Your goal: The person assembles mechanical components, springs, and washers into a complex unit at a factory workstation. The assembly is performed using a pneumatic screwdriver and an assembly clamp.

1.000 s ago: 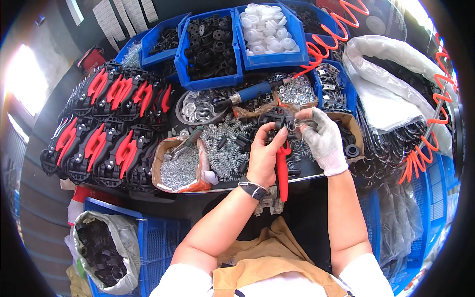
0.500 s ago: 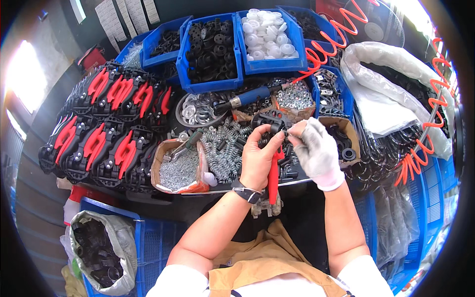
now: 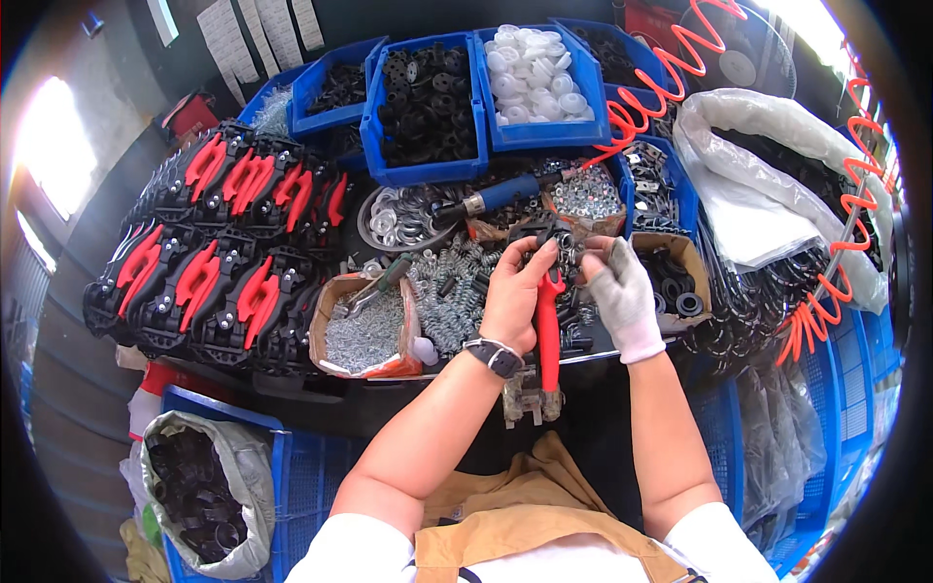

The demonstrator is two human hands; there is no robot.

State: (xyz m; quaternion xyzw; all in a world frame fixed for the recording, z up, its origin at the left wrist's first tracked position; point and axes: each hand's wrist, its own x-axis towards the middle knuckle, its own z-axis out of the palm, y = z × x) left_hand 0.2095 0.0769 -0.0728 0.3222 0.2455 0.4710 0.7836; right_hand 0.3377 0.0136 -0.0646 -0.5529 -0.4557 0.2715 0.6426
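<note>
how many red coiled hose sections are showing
2: the left coil runs from the top edge to the blue driver; the right coil is near the plastic bag. More could be hidden, and the two may connect out of view.

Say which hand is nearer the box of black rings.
Right: right hand just left of the box; left hand farther left, past the red handle.

The red-handled piece [image 3: 549, 335] and left fingers [image 3: 536, 266] block me; I could pass left over the springs [image 3: 449, 316], short of the blue driver [image 3: 505, 192].
</note>
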